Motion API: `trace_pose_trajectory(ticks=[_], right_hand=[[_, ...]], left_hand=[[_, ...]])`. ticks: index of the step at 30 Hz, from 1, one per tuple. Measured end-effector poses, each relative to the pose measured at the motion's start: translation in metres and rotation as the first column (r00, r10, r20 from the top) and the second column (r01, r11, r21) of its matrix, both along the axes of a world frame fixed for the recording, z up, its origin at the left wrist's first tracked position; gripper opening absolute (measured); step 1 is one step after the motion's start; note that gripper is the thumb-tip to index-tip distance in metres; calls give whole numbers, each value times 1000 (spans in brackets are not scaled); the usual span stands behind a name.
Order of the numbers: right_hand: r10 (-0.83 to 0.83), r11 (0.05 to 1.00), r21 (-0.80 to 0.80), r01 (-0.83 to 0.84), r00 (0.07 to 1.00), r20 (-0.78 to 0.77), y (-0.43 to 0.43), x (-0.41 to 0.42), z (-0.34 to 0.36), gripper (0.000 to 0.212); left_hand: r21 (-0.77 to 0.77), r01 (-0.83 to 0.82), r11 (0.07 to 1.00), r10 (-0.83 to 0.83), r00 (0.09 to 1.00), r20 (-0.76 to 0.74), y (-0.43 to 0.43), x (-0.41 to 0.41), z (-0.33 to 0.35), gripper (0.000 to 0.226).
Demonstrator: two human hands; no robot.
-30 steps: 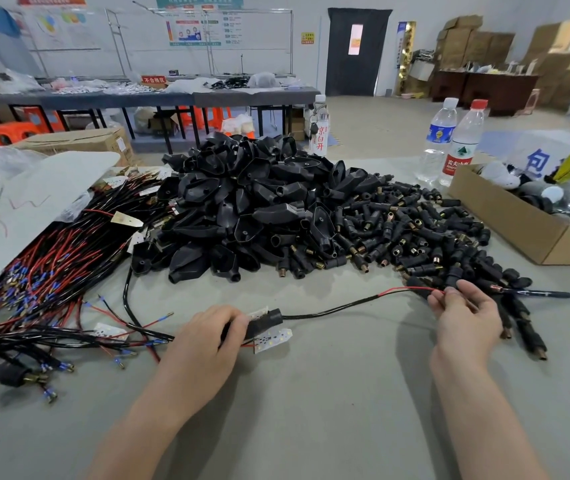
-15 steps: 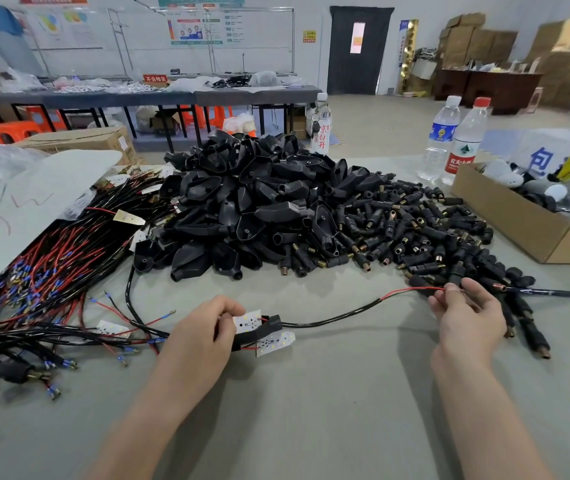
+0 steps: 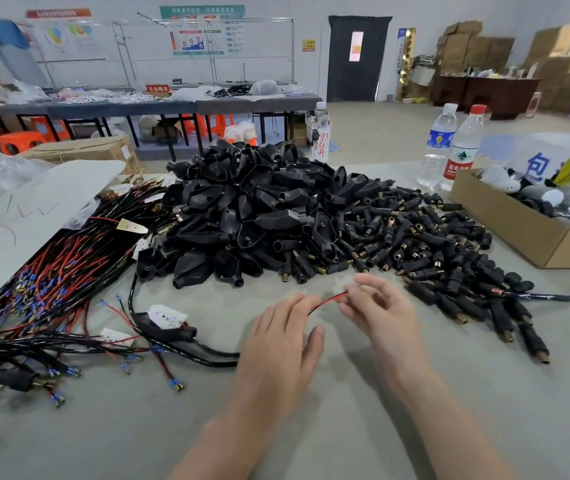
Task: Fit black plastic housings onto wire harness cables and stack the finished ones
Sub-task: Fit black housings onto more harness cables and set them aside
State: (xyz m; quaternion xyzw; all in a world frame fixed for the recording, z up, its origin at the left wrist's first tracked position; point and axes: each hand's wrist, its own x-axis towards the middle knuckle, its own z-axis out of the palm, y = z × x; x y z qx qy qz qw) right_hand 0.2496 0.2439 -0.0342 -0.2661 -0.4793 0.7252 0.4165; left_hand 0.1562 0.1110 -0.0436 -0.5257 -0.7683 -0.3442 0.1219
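Right hand (image 3: 380,317) fingers (image 3: 371,284) are pinching the red lead (image 3: 330,300) of the harness cable (image 3: 214,358) off the surface (image 3: 339,427) — likely presenting it for a black housing (image 3: 287,220). Left hand (image 3: 283,344) is overlying the cable; grip indiscernible.

Heaped housings (image 3: 252,209) were smooth, faintly glossy black plastic, plugs (image 3: 415,237) right of them were matt black with brassy metal tips, near red wire (image 3: 328,301) had shiny insulation, tags (image 3: 167,315) were white paper, right-hand box (image 3: 505,230) was brown cardboard, tabletop (image 3: 342,427) was matt grey.
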Motion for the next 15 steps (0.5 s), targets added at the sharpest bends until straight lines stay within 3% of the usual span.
trace_pose_trajectory(ticks=[4, 7, 12, 15], right_hand=[[155, 988, -6, -155, 987, 33, -12, -5, -1, 15], [145, 989, -2, -145, 989, 25, -10, -2, -2, 16], [29, 1000, -7, -29, 1000, -7, 2, 3, -2, 16], [-53, 987, 155, 33, 991, 127, 6, 0, -10, 19]], left_hand=[[11, 40, 999, -41, 985, 169, 9, -5, -4, 30], [60, 99, 993, -113, 941, 318, 7, -11, -9, 16], [59, 83, 995, -97, 944, 314, 6, -13, -11, 12], [62, 50, 997, -68, 941, 330, 8, -14, -14, 13]])
